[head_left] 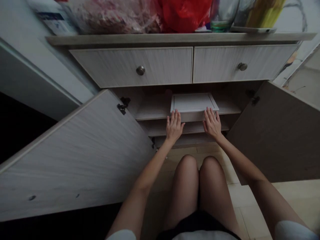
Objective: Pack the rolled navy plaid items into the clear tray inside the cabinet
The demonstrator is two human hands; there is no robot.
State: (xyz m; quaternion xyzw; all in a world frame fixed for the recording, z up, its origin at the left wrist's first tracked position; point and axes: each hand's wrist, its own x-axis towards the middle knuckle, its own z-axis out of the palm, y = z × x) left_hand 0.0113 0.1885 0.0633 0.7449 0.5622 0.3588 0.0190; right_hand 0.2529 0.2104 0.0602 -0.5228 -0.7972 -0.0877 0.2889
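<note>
- A person's two bare hands meet a white box on the top shelf of an open cabinet; its front face sits at the shelf's front edge, between the left and right ends.
- The left hand lies with straight fingers against the box's front left corner, clasping nothing.
- The right hand, likewise flat and uncurled, rests at the front right corner.
- Flanking the arms, the left door and right door stand swung outward, framing the opening.
- Two closed drawers, the left drawer and right drawer, span the space directly above the shelf.
- Crowding the front edge of the cabinet top are a clear plastic bag, a red bag and, toward the right corner, a glass and a yellow item.
- A white bottle stands by the top's left corner.
- The person's knees are close below the hands, above a pale floor.
</note>
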